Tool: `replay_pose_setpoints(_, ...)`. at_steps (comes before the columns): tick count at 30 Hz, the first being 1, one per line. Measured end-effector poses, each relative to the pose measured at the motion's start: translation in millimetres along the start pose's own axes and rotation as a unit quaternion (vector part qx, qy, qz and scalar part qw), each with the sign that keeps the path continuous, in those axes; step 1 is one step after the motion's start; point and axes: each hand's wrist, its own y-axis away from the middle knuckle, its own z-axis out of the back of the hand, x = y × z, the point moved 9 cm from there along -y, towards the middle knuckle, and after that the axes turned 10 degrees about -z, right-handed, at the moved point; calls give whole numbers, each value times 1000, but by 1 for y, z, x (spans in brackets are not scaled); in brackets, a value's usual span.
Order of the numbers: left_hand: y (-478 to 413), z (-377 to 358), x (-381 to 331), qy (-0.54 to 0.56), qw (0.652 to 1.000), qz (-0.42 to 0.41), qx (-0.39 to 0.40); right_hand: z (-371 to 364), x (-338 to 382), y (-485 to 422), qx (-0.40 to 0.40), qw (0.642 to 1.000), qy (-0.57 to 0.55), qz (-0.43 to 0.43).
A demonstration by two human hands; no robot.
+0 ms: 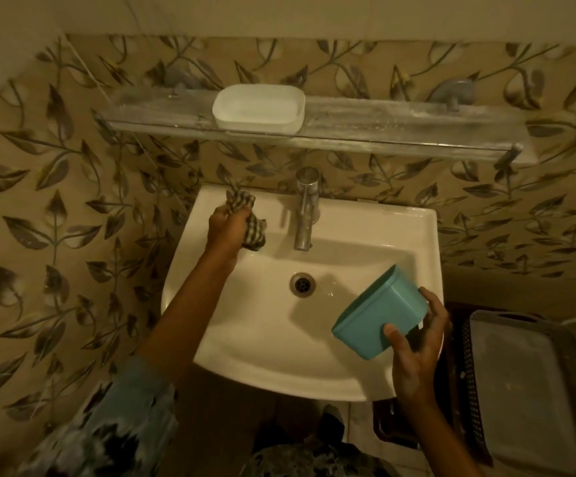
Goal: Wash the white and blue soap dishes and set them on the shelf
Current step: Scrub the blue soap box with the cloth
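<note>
A: While the left hand (226, 224) closes around a checked cloth (250, 222) at the upper left corner of the sink (266, 339), where is the blue soap dish (379, 313)?

B: Lower right of centre, over the sink's right rim. The right hand (415, 342) grips it from below and right: thumb pressed on the near side wall, fingers curled round the far end. The dish is tilted, its base turned toward the upper left of the frame.

A: And the white soap dish (258, 106)?

B: Upper centre, resting upright on the shelf (383, 123), well apart from both hands.

A: Other landmarks?

B: The tap (305, 211) stands at the sink's back edge, just right of the cloth; the drain (302, 284) lies between the two hands. A grey basket (534, 390) occupies the lower right corner.
</note>
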Motion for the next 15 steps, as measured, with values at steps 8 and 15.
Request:
replay_pose_setpoints(8, -72, -47, 12, -246, 967, -53, 48, -10, 1, 6, 15, 999, -10, -40)
replay_pose_setpoints(15, -54, -41, 19, -375, 911, -121, 118, -13, 15, 0, 27, 998, -36, -43)
